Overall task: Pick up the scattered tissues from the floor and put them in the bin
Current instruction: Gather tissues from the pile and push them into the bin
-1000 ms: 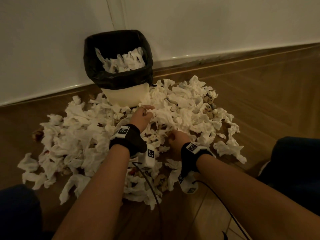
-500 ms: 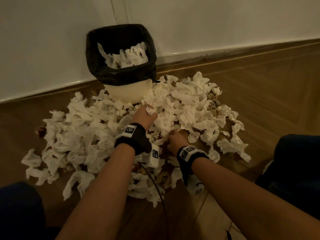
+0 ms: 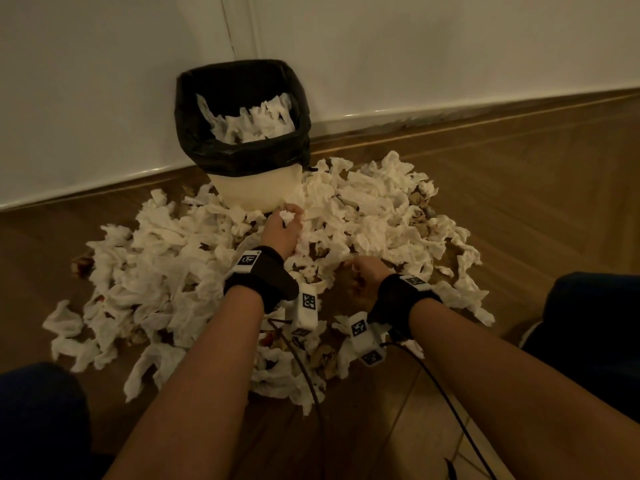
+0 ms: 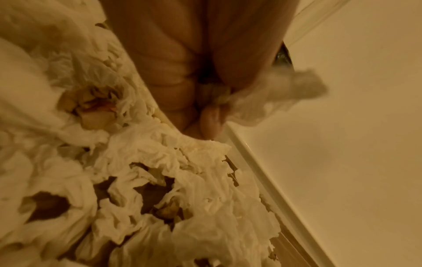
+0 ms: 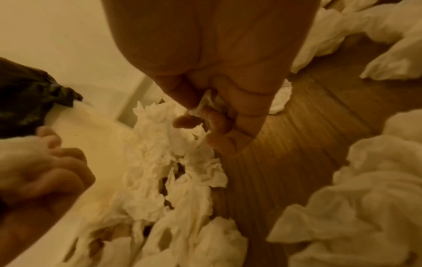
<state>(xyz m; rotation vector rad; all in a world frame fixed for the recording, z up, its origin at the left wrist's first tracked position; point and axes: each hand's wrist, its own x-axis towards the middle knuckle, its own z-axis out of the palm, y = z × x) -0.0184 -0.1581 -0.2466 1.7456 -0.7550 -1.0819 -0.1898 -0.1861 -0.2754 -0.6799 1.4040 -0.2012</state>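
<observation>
A big pile of crumpled white tissues [image 3: 194,271] covers the wooden floor in front of a cream bin [image 3: 256,192] lined with a black bag [image 3: 242,154] and part full of tissues. My left hand [image 3: 285,220] is at the foot of the bin, fingers curled round a wad of tissue [image 3: 286,216]; in the left wrist view the tissue [image 4: 274,101] hangs from my fist [image 4: 205,101]. My right hand [image 3: 360,275] is lower in the pile, fingers curled and pinching a tissue [image 5: 206,103] that trails into the heap.
A white wall [image 3: 450,46] and skirting run just behind the bin. Bare wooden floor [image 3: 536,202] lies to the right of the pile. My dark-clad knees [image 3: 595,334] sit at both lower sides. Cables [image 3: 446,403] run from the wrist cameras toward me.
My left hand has closed on a wad of tissue and moved up to the bin's base. My right hand has curled onto a tissue and stayed low in the pile.
</observation>
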